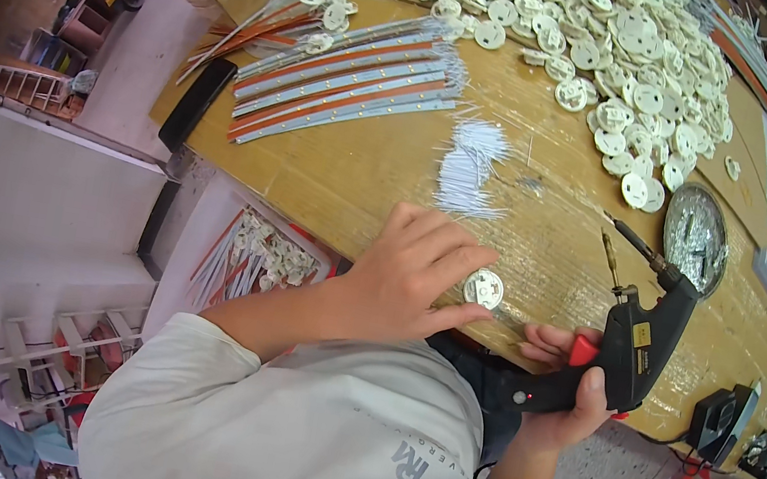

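My left hand (pixel 421 268) pinches a small white round plastic disc (pixel 484 289) by its edge at the table's near side, thumb below and fingers above. A black soldering gun (pixel 642 344) with a red trigger is gripped in my right hand (pixel 570 398), its tip pointing up and away over the table. Just beyond my left hand lies a pile of short white wires (pixel 473 168). Farther left rests a bundle of LED strips (pixel 344 81), white and orange. A metal dish (pixel 696 231) stands behind the soldering gun.
A large heap of white discs (pixel 629 47) covers the back of the wooden table (pixel 315 162). A black bar (pixel 198 105) sits at its left edge. Below is a bin (pixel 264 255) of discs and strips. A black stand (pixel 714 417) is near the right edge.
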Motion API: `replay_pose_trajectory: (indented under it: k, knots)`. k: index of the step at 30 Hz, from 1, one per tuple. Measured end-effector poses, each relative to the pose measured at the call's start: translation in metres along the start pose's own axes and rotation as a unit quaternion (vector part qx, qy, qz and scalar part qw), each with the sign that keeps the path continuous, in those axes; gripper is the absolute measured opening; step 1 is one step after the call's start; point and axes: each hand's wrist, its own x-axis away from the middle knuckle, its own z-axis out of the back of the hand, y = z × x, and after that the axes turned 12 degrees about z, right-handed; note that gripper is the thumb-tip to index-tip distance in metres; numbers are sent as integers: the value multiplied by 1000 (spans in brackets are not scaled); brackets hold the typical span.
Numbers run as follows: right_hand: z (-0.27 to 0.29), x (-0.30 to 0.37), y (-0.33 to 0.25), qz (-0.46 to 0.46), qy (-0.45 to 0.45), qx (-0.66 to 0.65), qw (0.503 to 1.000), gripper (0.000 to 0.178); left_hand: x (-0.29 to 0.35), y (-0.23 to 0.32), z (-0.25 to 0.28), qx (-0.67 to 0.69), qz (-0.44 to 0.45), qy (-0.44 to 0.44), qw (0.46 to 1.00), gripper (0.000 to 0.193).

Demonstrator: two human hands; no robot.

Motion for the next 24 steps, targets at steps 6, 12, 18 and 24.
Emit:
replay_pose_trajectory:
  k: [6, 12, 18, 24]
  knots:
    - [12, -4, 6, 2, 5, -18, 1000, 55, -20, -17, 27, 21, 13, 47, 999, 37]
    - [8, -6, 7, 7, -1, -8, 1000, 55, -71, -89, 56, -224, 75, 110, 966, 14]
    - [4, -5, 4, 7, -1, 3, 1000, 55, -81, -104, 48, -288, 103, 69, 950, 12]
    - [4, -4, 3, 4, -4, 8, 1000, 57, -79, -99, 54, -252, 84, 86, 960, 9]
